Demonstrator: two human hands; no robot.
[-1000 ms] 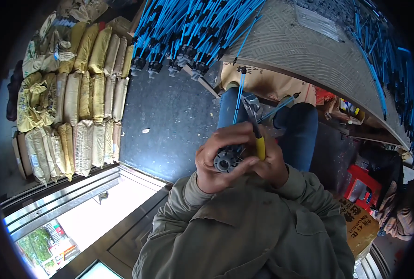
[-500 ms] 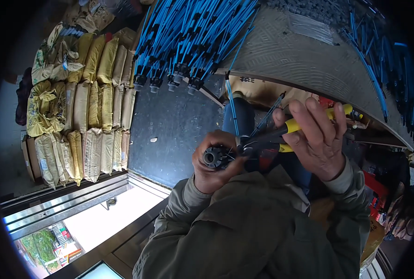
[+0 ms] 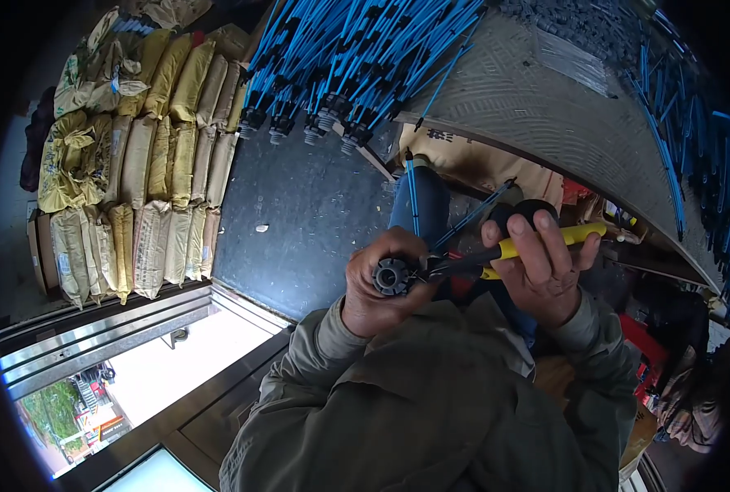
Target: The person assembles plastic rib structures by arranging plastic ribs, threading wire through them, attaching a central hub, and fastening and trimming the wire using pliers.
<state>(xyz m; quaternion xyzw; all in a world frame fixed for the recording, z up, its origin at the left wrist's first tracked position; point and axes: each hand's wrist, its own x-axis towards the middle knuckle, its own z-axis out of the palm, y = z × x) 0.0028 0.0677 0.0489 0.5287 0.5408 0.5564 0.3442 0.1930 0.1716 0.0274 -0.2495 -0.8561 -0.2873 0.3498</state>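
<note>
My left hand [image 3: 373, 305] is wrapped round a dark grey plastic fitting [image 3: 392, 290] with a toothed round end and a hole in its middle. Thin blue rods with black tips [image 3: 415, 201] reach away from this hand toward the far side. My right hand [image 3: 543, 283] grips a pair of pliers [image 3: 470, 261] with yellow handles, its fingers bent over the upper one. The jaws meet the fitting beside my left thumb; what they bite on is too small to make out. A dark rounded shape [image 3: 525, 210] shows behind my right fingertips, its kind unclear.
A large bundle of blue rods with black fittings [image 3: 340, 74] lies at the far side, partly on a grey worktop [image 3: 545, 107]. More blue rods [image 3: 701, 156] hang at the far right. Stacked yellow and tan sacks [image 3: 139, 160] stand left, near a bright doorway [image 3: 184, 348].
The whole view has shifted and tilted a little. My right fingers, raised and straighter before, now curl lower over the pliers' handle. The toothed end of the fitting faces up more fully.
</note>
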